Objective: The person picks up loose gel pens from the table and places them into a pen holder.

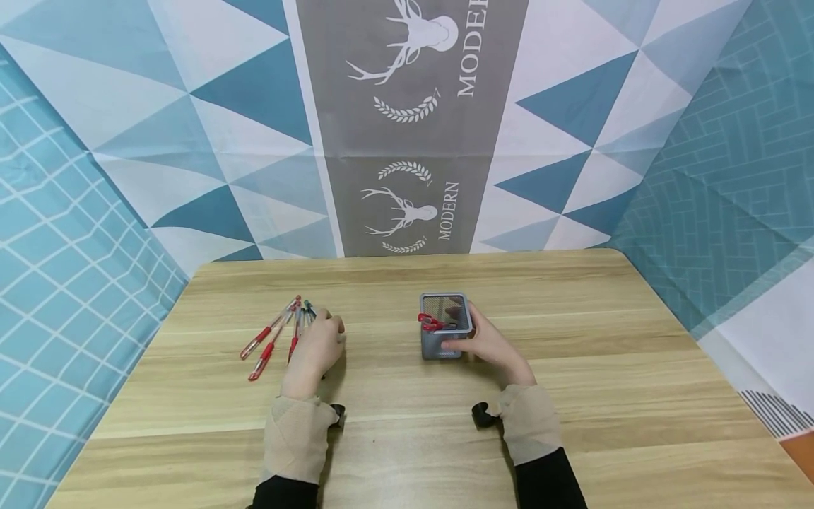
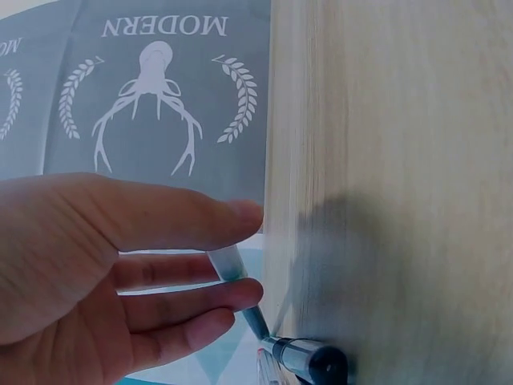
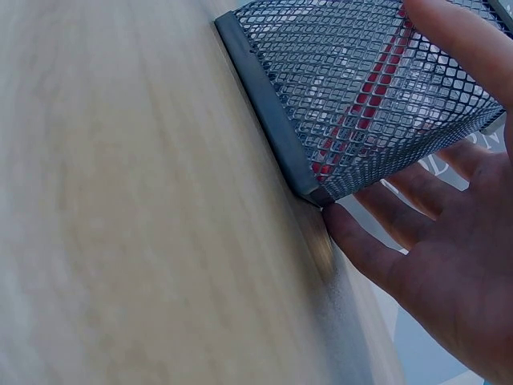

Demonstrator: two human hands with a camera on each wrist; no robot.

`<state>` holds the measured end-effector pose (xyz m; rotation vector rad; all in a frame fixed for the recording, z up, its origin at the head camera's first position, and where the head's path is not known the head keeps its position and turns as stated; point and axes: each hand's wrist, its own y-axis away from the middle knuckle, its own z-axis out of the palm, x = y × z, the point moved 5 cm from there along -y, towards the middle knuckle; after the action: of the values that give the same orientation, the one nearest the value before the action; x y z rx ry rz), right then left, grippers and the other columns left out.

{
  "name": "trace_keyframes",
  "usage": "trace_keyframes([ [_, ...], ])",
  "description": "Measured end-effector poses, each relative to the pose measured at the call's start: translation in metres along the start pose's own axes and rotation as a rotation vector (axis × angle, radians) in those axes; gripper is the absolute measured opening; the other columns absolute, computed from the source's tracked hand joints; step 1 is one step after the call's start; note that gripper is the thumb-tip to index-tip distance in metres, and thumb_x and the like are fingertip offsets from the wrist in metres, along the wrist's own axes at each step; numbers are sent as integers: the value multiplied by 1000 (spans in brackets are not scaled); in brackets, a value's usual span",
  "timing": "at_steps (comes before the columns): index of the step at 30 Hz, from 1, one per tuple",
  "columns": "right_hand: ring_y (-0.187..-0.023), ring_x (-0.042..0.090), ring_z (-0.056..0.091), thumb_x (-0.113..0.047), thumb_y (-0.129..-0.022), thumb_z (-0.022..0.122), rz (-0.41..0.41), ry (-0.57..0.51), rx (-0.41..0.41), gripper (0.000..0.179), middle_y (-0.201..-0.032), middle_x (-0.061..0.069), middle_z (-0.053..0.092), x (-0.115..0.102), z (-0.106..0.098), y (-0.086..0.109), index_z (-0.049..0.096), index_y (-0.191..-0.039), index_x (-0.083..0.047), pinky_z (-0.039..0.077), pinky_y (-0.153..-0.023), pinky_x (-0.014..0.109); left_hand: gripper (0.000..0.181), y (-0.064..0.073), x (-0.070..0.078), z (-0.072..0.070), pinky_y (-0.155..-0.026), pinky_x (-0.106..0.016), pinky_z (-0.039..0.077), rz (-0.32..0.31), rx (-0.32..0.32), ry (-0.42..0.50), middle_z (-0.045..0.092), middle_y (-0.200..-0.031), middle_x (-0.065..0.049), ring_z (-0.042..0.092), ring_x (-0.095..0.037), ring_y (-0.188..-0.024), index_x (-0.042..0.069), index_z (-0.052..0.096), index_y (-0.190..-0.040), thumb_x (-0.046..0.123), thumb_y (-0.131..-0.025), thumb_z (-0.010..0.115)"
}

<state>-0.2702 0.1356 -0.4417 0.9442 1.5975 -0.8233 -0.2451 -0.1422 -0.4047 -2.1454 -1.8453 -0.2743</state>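
My left hand [image 1: 316,344] is over the right side of a group of pens. In the left wrist view its thumb and fingers pinch a pen [image 2: 230,265] with a pale, teal-tinted barrel, which slants down to the tabletop. Close beneath lies a black-ended pen [image 2: 300,358]. Several red-and-clear pens [image 1: 262,361] are fanned out beside this hand. My right hand [image 1: 492,344] grips a grey wire-mesh pen holder [image 1: 441,348], thumb on the near side and fingers round the far side. Red pens [image 1: 431,322] lean inside the holder, which stands upright on the table.
The wooden tabletop [image 1: 394,396] stretches between and around both hands. Behind its far edge hangs a patterned cloth [image 1: 407,134] with deer heads and blue triangles. Blue cloths [image 1: 63,283] also hang at the sides.
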Motion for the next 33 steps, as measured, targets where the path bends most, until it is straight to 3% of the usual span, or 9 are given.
trace_keyframes([
  [15, -123, 36, 41, -8, -74, 74, 0, 3, -9, 86, -139, 20, 35, 0, 1, 0, 22, -142, -13, 33, -101, 48, 14, 1, -2, -6, -68, -44, 48, 8, 28, -14, 51, -96, -20, 55, -30, -77, -2, 62, -90, 4, -78, 63],
  [33, -122, 34, 43, -8, -73, 75, 11, 18, 0, 88, -140, 19, 36, -1, 0, 1, 21, -143, -14, 33, -102, 46, 20, 0, -1, -9, -71, -44, 48, -20, 39, 70, 48, -102, -19, 54, -32, -83, 0, 61, -95, 7, -77, 67],
])
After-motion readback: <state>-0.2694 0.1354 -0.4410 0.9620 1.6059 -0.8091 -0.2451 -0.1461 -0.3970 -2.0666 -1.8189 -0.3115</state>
